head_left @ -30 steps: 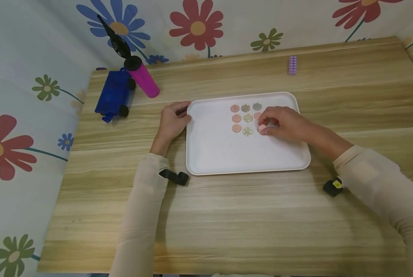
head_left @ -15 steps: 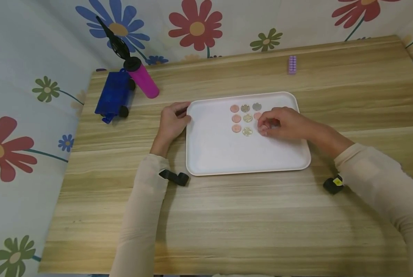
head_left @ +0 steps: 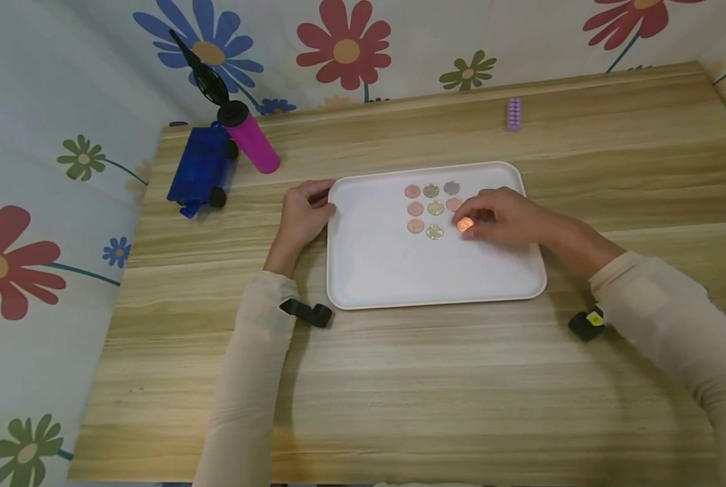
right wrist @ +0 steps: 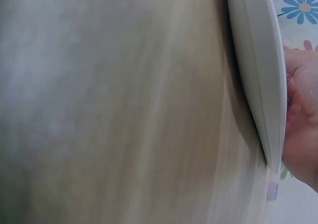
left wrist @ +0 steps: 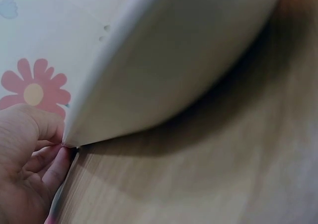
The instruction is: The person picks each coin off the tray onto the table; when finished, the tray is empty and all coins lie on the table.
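A white tray (head_left: 375,270) lies on the wooden table, with copper, gold and silver coins in rows on it. In the head view my left hand (head_left: 302,215) grips the tray's left rim near the far corner; the left wrist view shows that hand (left wrist: 32,159) with thumb and fingers at the rim. Over the right end of the coin rows, my right hand (head_left: 503,215) pinches a shiny copper coin (head_left: 465,224) between thumb and fingertips. Beside it lies a copper coin (head_left: 453,204), partly covered by the fingers. The tray's side hides the right fingertips in the right wrist view.
At the far left stand a blue toy cart (head_left: 199,162) with black wheels and a magenta cylinder (head_left: 253,141) with a black top. A purple studded brick (head_left: 514,115) lies near the back edge. A flowered wall (head_left: 412,47) borders the table.
The right hand stays in nearly the same place. The copper coin in its fingers has tilted and now catches the light. The left hand and the tray have not moved.
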`<state>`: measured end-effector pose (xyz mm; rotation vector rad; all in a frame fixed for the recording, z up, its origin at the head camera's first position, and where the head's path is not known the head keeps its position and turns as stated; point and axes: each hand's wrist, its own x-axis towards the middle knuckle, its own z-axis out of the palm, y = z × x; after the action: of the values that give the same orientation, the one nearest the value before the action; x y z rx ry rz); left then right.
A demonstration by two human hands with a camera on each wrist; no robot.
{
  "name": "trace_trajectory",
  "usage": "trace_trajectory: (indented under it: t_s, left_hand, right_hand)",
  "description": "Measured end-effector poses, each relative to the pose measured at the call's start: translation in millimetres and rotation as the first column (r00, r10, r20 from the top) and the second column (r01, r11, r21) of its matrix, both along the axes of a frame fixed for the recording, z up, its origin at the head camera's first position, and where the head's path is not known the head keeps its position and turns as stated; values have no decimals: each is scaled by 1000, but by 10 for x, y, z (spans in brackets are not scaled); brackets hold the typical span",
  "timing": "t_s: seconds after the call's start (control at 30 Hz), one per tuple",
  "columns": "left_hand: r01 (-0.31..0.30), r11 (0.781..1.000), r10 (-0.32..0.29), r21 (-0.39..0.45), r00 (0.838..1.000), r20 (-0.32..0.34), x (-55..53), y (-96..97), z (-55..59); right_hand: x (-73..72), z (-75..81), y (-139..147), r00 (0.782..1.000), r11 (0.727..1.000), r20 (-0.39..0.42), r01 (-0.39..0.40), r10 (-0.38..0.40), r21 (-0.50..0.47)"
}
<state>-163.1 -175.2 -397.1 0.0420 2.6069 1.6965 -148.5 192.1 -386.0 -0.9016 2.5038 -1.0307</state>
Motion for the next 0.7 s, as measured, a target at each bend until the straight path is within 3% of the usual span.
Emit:
trace_trajectory:
  t_s: [0.33, 0.7]
  left_hand:
    - [8, 1000, -8, 4, 1000, 0, 6, 0, 6]
    - [6, 1000, -6, 1, 1000, -13, 6, 4, 0]
  right_hand:
    - [-6, 23, 30, 992, 995, 112, 68, -59, -80]
    - [-34, 19, 122, 986, 979, 93, 147, -135, -139]
